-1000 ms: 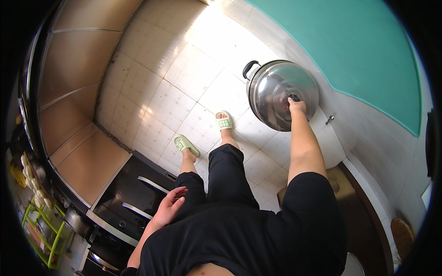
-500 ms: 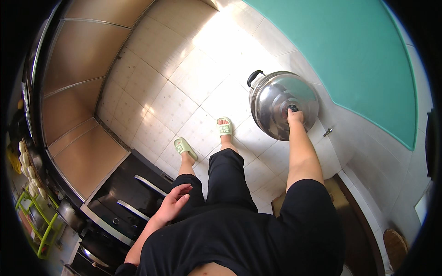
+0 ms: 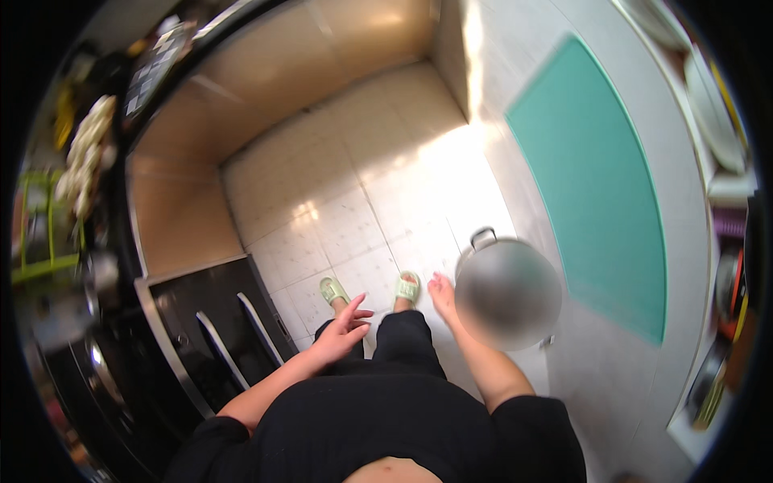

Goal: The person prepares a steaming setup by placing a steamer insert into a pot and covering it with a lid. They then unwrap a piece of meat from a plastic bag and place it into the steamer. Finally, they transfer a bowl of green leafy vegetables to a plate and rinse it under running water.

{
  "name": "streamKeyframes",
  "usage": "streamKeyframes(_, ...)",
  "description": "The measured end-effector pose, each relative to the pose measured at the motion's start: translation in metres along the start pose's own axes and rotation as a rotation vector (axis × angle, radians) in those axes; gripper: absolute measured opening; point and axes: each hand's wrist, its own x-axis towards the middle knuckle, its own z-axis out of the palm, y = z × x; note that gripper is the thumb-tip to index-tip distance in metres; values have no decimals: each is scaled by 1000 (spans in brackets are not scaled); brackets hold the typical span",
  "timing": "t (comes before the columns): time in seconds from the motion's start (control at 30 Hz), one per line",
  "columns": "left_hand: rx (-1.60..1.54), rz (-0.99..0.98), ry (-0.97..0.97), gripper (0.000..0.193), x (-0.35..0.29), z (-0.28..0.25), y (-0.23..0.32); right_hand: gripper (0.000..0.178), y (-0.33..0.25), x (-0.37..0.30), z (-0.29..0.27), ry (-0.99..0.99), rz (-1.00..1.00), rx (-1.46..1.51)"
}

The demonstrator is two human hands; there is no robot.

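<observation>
Right hand (image 3: 443,291) touches the steel pot lid (image 3: 507,294), grip unclear; left hand (image 3: 342,330) hangs open-fingered. Loose contact risks dropping it.

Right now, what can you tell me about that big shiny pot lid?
The pot lid is a big round dome that looks like shiny grey metal, though it shows blurred here. A small dark loop handle sticks out at its upper left edge. It hangs in the air above the pale tiled floor, tipped so its round face points up toward the camera, beside the green panel. The right hand is at its left edge; the grip itself cannot be made out. Nothing else touches it.
</observation>
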Motion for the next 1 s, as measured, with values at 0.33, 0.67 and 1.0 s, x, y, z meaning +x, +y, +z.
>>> streamKeyframes(0.33, -309, 305, 466, 43, -109, -107, -38, 33, -250, -47, 126, -839, -126, -295)
streamKeyframes(0.67, -657, 486, 842, 38, -234, -251, -87, 31, -330, -61, 349, -1025, -181, -647)
streamKeyframes(1.0, -776, 612, 1286, 33, -416, -347, -145, 31, -473, -201, 631, -1386, -612, -682)
